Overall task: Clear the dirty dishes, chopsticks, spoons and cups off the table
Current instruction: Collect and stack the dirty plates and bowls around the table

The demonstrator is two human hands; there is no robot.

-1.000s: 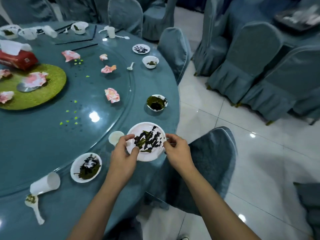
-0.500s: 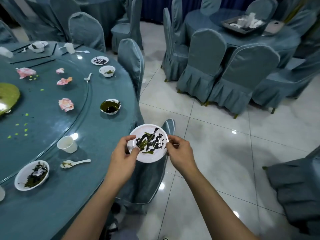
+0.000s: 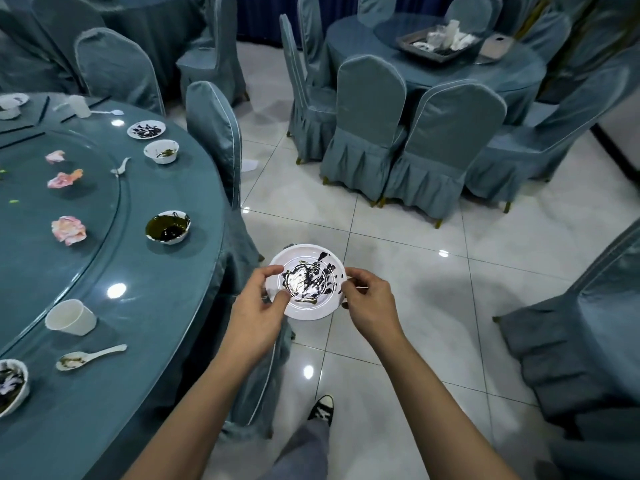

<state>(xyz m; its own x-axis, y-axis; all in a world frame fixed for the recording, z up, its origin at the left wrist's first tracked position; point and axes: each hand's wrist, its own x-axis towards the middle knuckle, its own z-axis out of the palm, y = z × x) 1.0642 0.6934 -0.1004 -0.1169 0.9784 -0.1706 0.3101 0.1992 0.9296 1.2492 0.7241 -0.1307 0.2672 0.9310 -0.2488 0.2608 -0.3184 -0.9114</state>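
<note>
A white plate (image 3: 308,306) smeared with dark sauce is held over the floor, right of the round table (image 3: 145,341). My left hand (image 3: 258,306) pinches its left rim and my right hand (image 3: 370,303) pinches its right rim. On the table remain a bowl of dark green liquid (image 3: 168,227), a white cup (image 3: 71,317), a dirty spoon (image 3: 88,356), a bowl with scraps (image 3: 161,151), a small stained plate (image 3: 146,129) and a bowl with leftovers (image 3: 10,384) at the left edge. Chopsticks (image 3: 22,140) and another cup (image 3: 79,106) lie at the far side.
Crumpled pink napkins (image 3: 68,229) lie on the glass turntable. Covered chairs (image 3: 216,140) stand around the table. A second table (image 3: 436,64) at the back holds a grey tray (image 3: 440,43) with dishes. Tiled floor (image 3: 398,237) lies between; my shoe (image 3: 322,407) is below.
The plate has come off the table and now hangs over the floor in both hands. My view has swung right, toward the second table; the scraps on it look spread thinner.
</note>
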